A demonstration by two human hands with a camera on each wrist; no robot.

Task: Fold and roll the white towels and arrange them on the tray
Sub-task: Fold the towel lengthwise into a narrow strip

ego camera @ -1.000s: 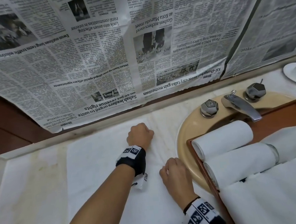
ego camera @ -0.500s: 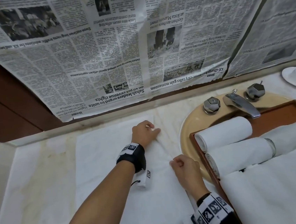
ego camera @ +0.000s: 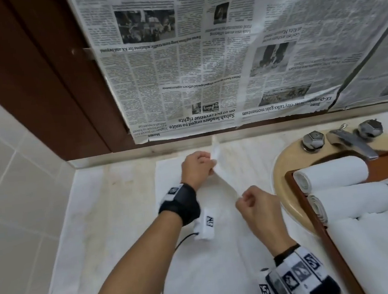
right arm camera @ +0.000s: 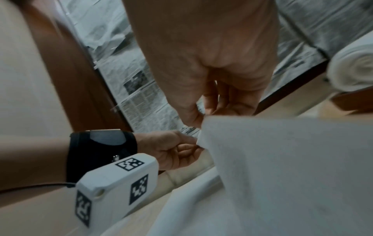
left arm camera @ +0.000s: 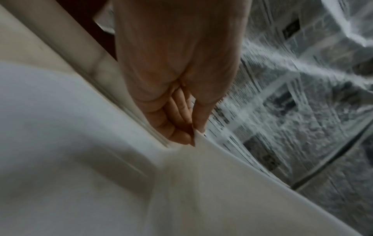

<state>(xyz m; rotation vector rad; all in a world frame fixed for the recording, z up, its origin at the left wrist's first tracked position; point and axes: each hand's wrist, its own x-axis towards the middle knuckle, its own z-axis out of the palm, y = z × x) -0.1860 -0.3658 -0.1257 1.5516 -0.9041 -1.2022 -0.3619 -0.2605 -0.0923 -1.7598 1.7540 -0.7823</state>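
Left hand [ego camera: 199, 169] and right hand [ego camera: 258, 206] each pinch the flat towel's [ego camera: 200, 266] lifted edge, beside the tray [ego camera: 300, 198]; carry it over level, matching edges before creasing.

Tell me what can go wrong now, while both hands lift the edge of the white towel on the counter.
1. The left hand and right hand only pinch the flat white towel, so its edge may slip and fold crooked.
2. The lifted edge is near the hanging newspaper sheets and may snag them.
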